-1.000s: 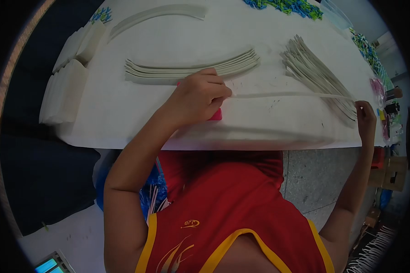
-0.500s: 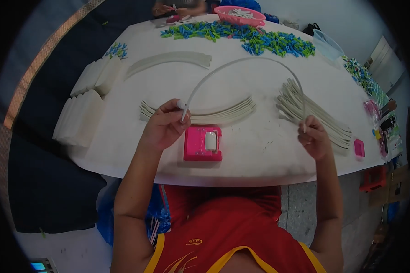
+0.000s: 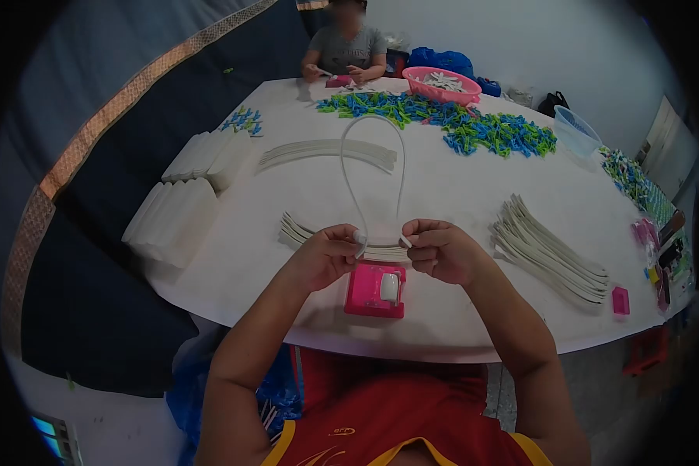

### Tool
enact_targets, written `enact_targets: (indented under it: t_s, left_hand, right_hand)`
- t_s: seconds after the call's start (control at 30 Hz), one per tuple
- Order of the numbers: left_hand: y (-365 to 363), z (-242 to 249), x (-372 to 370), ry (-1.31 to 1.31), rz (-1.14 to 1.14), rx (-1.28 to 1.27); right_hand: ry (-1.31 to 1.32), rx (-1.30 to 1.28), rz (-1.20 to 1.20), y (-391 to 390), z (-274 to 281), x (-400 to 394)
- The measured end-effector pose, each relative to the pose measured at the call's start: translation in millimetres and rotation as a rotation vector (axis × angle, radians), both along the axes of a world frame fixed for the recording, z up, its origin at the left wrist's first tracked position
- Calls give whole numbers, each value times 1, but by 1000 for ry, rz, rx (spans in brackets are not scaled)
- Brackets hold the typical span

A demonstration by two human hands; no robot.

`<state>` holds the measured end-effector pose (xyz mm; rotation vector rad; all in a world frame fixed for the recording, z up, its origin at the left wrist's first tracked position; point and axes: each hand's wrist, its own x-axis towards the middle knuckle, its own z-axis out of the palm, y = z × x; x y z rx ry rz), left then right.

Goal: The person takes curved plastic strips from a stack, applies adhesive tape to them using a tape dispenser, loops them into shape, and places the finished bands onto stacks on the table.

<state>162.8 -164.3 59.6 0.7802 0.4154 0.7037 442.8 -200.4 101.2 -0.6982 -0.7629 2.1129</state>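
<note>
A thin, pale flexible strip (image 3: 343, 159) is bent into a tall upright loop above the table. My left hand (image 3: 325, 258) pinches one end of it, with a small white piece near the fingertips that I cannot make out. The other end is pinched by my right hand (image 3: 446, 252), close to the left. Just below both hands sits a pink tape dispenser (image 3: 363, 293) with a white roll in it. A bundle of similar strips (image 3: 293, 229) lies behind the hands, partly hidden by them. Another fanned bundle (image 3: 547, 252) rests to the right.
Blue and green clips (image 3: 489, 132) are heaped at the back, beside a pink basket (image 3: 474, 95) of white pieces. Whitish stacks (image 3: 175, 225) stand at the left. More strips (image 3: 318, 153) lie farther back. Another person (image 3: 348, 50) sits across the table (image 3: 458, 326). A small pink box (image 3: 620, 300) is at the right.
My hands have come together from wide apart, the right one moving left. The strip's broad arch has become a narrow loop. The view has tilted up, showing more of the other person.
</note>
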Motion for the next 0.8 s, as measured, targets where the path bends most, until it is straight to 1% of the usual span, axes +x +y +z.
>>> enact_targets:
  t_s: [0.07, 0.1, 0.17, 0.2, 0.27, 0.3, 0.37, 0.4, 0.43, 0.47, 0.5, 0.57, 0.6, 0.67, 0.8]
  left_hand:
    - [5, -2, -17, 0, 89, -26]
    - [11, -6, -28, -2, 87, -29]
    - [26, -11, -54, -78, 181, -56]
    - [32, -8, -65, -79, 181, -60]
    - [46, 2, -87, -38, 366, -146]
    - [58, 0, -100, -39, 371, -147]
    - [88, -14, -125, -23, 475, -284]
    - [99, -18, -134, -25, 480, -284]
    - [110, -21, -141, -13, 533, -311]
    - [120, -25, -148, 0, 586, -340]
    - [132, -32, -154, -2, 592, -339]
    - [152, -46, -164, 39, 713, -432]
    - [157, -49, -166, 36, 719, -432]
    - [166, -55, -170, 71, 797, -487]
    - [174, -63, -174, 50, 818, -477]
  right_hand:
    - [74, -20, -8, 7, -5, 4]
    - [72, -22, -10, 11, -8, 6]
    - [143, -96, -46, 26, -13, 9]
    - [141, -101, -47, 33, -16, 11]
    - [181, -168, -153, 53, -24, 13]
    - [180, -170, -149, 64, -30, 12]
    - [194, -267, -219, 88, -43, 9]
    - [192, -267, -214, 100, -51, 6]
    - [206, -293, -226, 113, -58, 1]
    - [220, -321, -237, 124, -65, -3]
    - [219, -320, -231, 134, -71, -8]
    - [202, -350, -299, 151, -80, -20]
    - [199, -351, -293, 157, -85, -25]
    - [192, -386, -365, 170, -93, -33]
    - [137, -388, -399, 179, -100, -39]
